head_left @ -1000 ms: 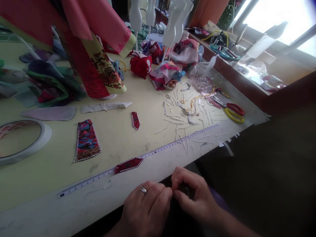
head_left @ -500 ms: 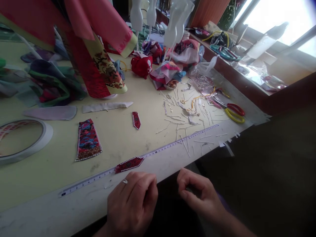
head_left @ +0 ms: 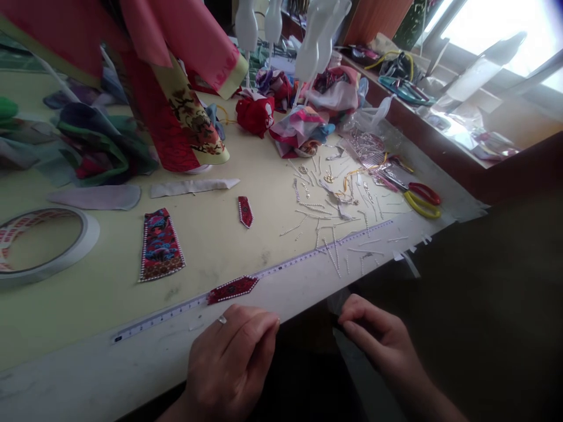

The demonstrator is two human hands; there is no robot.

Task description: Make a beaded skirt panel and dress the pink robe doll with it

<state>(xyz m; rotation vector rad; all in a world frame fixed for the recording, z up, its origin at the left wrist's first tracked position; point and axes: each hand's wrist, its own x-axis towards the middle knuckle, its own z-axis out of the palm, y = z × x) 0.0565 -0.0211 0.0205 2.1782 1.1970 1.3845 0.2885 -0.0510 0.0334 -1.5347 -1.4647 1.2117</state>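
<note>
My left hand (head_left: 233,360), with a ring on one finger, is at the table's front edge, thumb and fingertips pinched together. To its right, just off the edge, my right hand (head_left: 380,334) is also closed in a pinch. Whatever sits between the fingertips of either hand is too small to make out. A red pointed fabric piece (head_left: 233,289) with a white beaded border lies just beyond my left hand, on the printed ruler strip (head_left: 162,321). Farther back are a smaller red pointed piece (head_left: 245,212) and a wide patterned piece (head_left: 162,246), both bead-edged.
Short bead strands (head_left: 332,225) lie scattered at the right, near scissors (head_left: 422,199) with red and yellow handles. A roll of tape (head_left: 88,240) is at the left. Behind stand a garment in pink and red (head_left: 180,111), white mannequin forms (head_left: 308,53) and bundled fabric (head_left: 301,130).
My right hand has moved to the right, away from my left hand, still pinched. My left hand has barely shifted. The camera view has tilted slightly.
</note>
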